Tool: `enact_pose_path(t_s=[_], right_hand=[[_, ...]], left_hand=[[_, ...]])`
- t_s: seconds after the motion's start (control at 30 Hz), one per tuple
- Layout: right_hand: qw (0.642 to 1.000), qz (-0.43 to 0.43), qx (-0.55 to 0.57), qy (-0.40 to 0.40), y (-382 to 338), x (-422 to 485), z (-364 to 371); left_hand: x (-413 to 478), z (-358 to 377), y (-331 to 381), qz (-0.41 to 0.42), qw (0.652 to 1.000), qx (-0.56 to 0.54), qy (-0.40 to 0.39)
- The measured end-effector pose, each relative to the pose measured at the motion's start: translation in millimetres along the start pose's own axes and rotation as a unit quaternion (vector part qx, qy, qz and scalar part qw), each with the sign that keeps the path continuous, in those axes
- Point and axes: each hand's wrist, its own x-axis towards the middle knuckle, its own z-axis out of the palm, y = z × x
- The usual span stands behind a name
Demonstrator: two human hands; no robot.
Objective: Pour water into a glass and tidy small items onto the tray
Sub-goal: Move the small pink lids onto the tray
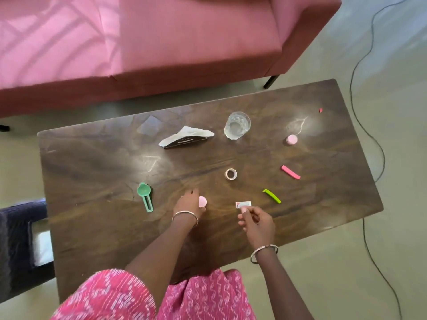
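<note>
r hand [258,225] fingers pinch flat sachet [243,204], l hand [188,205] fingers grip round pink disc [203,201]

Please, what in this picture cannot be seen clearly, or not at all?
In the head view:
- pink disc: half hidden by the left hand; cap or lid, unclear.
- packet: print too small to read; whether the right hand pinches or only touches it, unclear.
- glass: water inside or not, lost in its clear wall.
- tray: nowhere in frame.
</note>
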Motion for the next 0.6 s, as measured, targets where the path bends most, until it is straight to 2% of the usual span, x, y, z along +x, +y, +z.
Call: enact_pose_path(t_s=[0.33,0.47,0.6], right_hand=[[0.998,0.028,-0.03,-0.047,15,44,-31],[0.994,0.021,-0.057,-0.086,7,84,-62],[0.995,-0.01,-0.085,-0.048,-16,146,-101]], left_hand=[[20,34,28,0.005,0.983,0.184,0.001],[20,32,34,-0.053,0.994,0.096,0.02],[5,27,50,-0.087,0.985,-0.073,0.133]])
